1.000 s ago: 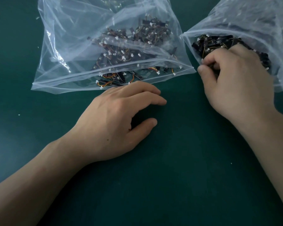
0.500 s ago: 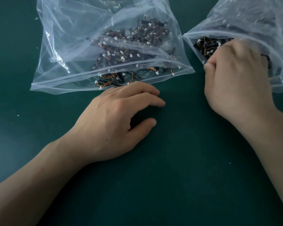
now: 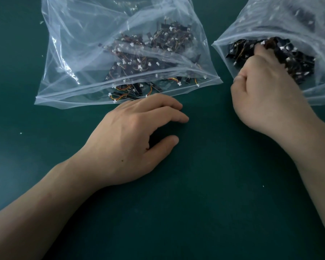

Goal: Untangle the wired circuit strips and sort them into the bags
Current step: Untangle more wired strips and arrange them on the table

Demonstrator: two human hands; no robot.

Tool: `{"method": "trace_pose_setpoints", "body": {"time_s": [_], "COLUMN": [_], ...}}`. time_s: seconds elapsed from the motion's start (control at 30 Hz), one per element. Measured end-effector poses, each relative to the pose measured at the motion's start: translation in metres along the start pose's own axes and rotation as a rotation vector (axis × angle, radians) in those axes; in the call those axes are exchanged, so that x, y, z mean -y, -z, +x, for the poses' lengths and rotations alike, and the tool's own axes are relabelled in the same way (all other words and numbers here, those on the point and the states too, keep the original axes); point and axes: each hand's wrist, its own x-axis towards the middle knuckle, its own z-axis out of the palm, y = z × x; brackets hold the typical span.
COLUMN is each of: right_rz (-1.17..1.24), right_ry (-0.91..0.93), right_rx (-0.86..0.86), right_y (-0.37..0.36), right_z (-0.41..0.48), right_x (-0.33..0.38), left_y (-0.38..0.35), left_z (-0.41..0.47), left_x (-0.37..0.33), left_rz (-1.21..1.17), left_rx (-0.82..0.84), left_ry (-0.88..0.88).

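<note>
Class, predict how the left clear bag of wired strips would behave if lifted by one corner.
Probably floppy: the left bag is thin, creased film. Its loose strips would likely slide and bunch at the lowest point.

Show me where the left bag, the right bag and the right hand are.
left bag (image 3: 79, 49): head view, clear upper plastic wall.
right bag (image 3: 266, 21): head view, upper plastic wall.
right hand (image 3: 265, 98): head view, back of the hand, gripping circuit strips (image 3: 296, 61).
</note>
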Motion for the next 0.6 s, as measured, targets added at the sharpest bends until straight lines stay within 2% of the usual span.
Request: {"method": "trace_pose_setpoints", "body": {"time_s": [0.23, 0.37, 0.47, 0.6], "right_rz": [-0.026, -0.074, -0.099, -0.019], "right_ry": [0.051, 0.074, 0.123, 0.221], "right_rx": [-0.103, -0.152, -0.181, -0.291], "right_y": [-0.002, 0.002, -0.002, -0.003], "right_z": [-0.011, -0.015, -0.018, -0.023], "right_x": [0.002, 0.007, 0.009, 0.012], "left_y": [0.0, -0.001, -0.001, 0.001], "left_z": [0.0, -0.001, 0.001, 0.002], "left_x": [0.0, -0.001, -0.002, -0.003], "left_rz": [-0.004, -0.077, -0.062, 0.064], "left_rx": [0.0, -0.059, -0.133, -0.351], "left_ry": [-0.003, 0.009, 0.024, 0.089]}}
